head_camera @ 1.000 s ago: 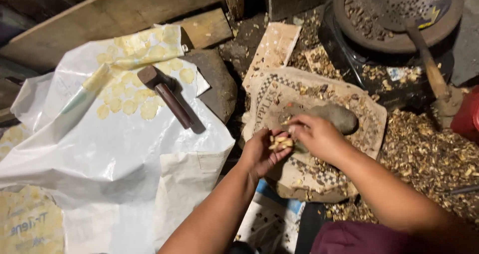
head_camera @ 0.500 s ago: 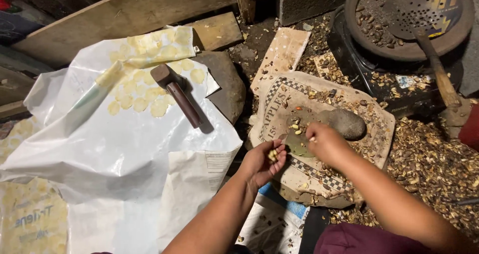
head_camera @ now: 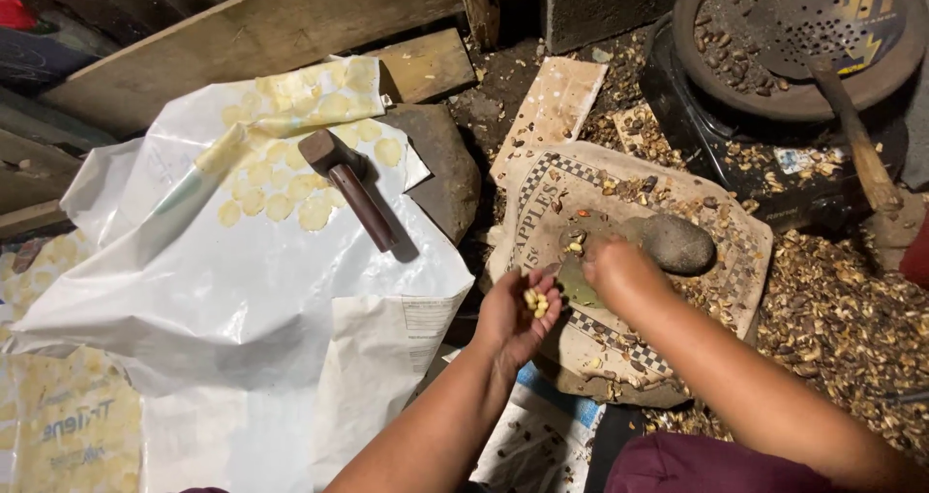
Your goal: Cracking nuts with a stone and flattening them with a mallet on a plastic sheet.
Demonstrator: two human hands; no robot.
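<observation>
The left hand (head_camera: 518, 311) is turned palm up and cupped, its fingers curled loosely around a few pale yellow kernels (head_camera: 535, 302) that lie in the palm; just beside it, touching or nearly so, the right hand (head_camera: 619, 268) is turned palm down with its fingers drawn together onto the cardboard sheet (head_camera: 721, 224), though whether they pinch anything cannot be told, since the back of the hand hides the fingertips; just past the right hand, on the same sheet, lies a smooth grey stone (head_camera: 675, 243), with a few more pale kernels and dark shell bits scattered near it; beyond the sheet's far edge the ground is covered in broken shells (head_camera: 842, 319); further off on that side stands a round dark pan (head_camera: 774, 87) holding a perforated scoop with a wooden handle (head_camera: 852, 135) and some dark nuts; away from the left hand on its outer side spreads a white plastic sack (head_camera: 223, 299) printed with yellow discs, and on it, well apart from both hands, rests a wooden mallet (head_camera: 353, 188); behind the sack lie rough planks (head_camera: 252, 38).
</observation>
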